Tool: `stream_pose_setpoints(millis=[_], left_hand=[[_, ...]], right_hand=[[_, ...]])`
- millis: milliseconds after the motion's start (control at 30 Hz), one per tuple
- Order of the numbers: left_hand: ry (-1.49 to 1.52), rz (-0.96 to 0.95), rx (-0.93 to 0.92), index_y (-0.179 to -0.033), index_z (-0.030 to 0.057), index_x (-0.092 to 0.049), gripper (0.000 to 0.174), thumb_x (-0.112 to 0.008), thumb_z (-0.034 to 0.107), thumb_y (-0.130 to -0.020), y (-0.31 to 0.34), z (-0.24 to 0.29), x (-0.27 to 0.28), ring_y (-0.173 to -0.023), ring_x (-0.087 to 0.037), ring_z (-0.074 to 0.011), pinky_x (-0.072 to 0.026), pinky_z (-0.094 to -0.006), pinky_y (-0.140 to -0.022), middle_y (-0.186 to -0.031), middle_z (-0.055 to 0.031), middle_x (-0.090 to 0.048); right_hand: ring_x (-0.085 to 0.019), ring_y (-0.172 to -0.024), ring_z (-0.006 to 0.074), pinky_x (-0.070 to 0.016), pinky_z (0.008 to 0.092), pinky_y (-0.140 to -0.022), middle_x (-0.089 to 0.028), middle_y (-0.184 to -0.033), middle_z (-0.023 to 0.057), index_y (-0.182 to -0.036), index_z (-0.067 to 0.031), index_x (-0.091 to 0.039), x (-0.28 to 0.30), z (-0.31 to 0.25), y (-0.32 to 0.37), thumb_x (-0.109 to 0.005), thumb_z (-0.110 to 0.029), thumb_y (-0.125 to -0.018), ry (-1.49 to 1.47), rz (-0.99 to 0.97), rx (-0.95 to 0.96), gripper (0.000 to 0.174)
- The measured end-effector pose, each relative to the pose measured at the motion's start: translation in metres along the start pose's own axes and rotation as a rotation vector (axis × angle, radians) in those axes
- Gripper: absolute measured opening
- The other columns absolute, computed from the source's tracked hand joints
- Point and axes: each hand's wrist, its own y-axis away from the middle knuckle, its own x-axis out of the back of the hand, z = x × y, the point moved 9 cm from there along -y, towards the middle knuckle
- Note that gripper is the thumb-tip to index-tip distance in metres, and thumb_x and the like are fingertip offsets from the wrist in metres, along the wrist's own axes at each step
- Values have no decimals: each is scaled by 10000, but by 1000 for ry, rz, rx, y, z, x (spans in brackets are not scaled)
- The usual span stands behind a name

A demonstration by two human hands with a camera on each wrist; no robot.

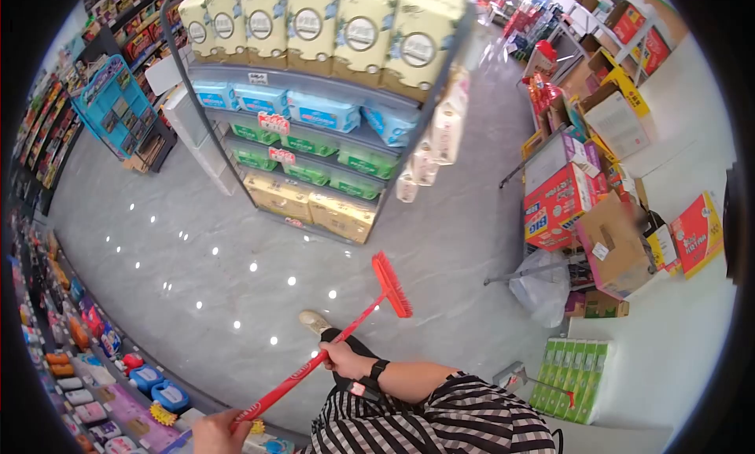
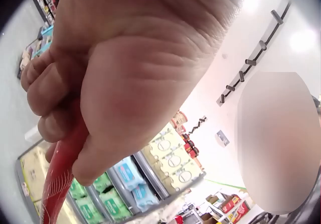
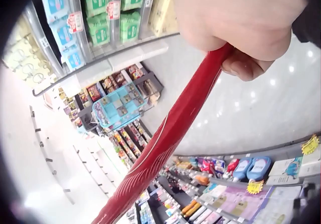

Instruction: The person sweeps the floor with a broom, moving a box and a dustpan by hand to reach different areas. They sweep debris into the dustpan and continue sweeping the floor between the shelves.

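A red broom [image 1: 291, 380] slants across the lower middle of the head view. Its head [image 1: 391, 286], with red bristles, lies over the grey floor at the far end of the stick. Lower down the stick, nearer the head, my right hand [image 1: 348, 361] grips it; a dark watch [image 1: 379, 368] is on that wrist. My left hand [image 1: 218, 433] holds the upper end, at the bottom left. In the left wrist view, curled fingers [image 2: 50, 91] and the thumb wrap the red handle [image 2: 62, 171]. The right wrist view has the handle [image 3: 170, 133] running out of the right fist.
Ahead stands a shelf rack [image 1: 314, 80] stacked with tissue packs and wipes. Cardboard boxes [image 1: 617, 245] and a plastic bag [image 1: 543, 285] crowd the right side, with green packs [image 1: 570, 379] below. Shelves of bottles [image 1: 169, 395] curve along the left. A shoe [image 1: 314, 322] is beside the broom.
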Motion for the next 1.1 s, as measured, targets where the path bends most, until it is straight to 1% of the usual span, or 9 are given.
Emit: stream_pose_setpoints(millis=[233,433,567,733,800,933,1000,1067,1100], left_hand=[[-190,-139,-80,-928,61,-590,252,-513,293,-868,37,45,-113,-587,-561,-408,-434,-479,-499,-620,-209,-572],[25,35,-198,-937,85,-591,231,-552,291,-840,23,103,-156,-577,-577,-373,-451,-463,-504,-629,-192,-585],[-42,-49,-108,-891,60,-594,253,-604,291,-790,-34,139,-220,-656,-590,-349,-451,-446,-576,-700,-143,-608],[60,-60,-215,-868,59,-588,313,-523,364,-834,-117,242,-301,-658,-602,-369,-471,-471,-575,-688,-179,-614],[70,-88,-204,-858,58,-583,317,-510,367,-840,-144,285,-335,-660,-602,-367,-471,-472,-578,-684,-182,-612],[9,-203,-199,-874,74,-575,306,-481,365,-854,-170,345,-376,-681,-603,-371,-469,-483,-596,-713,-183,-616],[-19,-250,-157,-896,81,-578,304,-476,364,-856,-170,345,-388,-692,-603,-372,-468,-486,-604,-729,-184,-617],[-4,-241,-94,-959,96,-587,308,-487,367,-853,-164,306,-393,-710,-603,-372,-471,-483,-614,-755,-177,-622],[1,-231,-51,-985,97,-587,308,-497,359,-849,-156,299,-370,-719,-603,-370,-473,-478,-621,-760,-175,-623]], right_hand=[[-563,-586,167,-490,294,-541,-548,-664,50,-699,-57,-526,62,35,59,-548,-122,-786,-55,104,27,111],[-559,-588,206,-493,330,-535,-539,-670,74,-740,-29,-517,128,1,44,-505,-78,-812,-89,101,231,87],[-553,-582,199,-470,326,-507,-535,-660,80,-745,-27,-543,206,-56,47,-498,-109,-814,-138,265,260,116],[-562,-582,205,-455,343,-486,-550,-668,88,-793,-21,-553,347,-130,25,-522,-126,-801,-3,342,382,110],[-571,-535,241,-430,378,-449,-554,-604,110,-651,-17,-563,417,-148,5,-516,-106,-785,108,495,475,167],[-588,-552,249,-446,383,-473,-577,-634,114,-670,-26,-572,475,-147,4,-512,-122,-792,-163,440,308,167],[-604,-578,262,-457,392,-500,-595,-640,127,-648,-42,-599,455,-171,9,-546,-118,-729,835,410,611,123],[-620,-604,275,-469,400,-527,-614,-646,140,-626,-58,-625,407,-157,7,-580,-114,-665,1846,257,885,82],[-616,-594,290,-468,404,-525,-613,-635,150,-602,-65,-632,391,-148,6,-596,-110,-617,1716,103,803,60]])
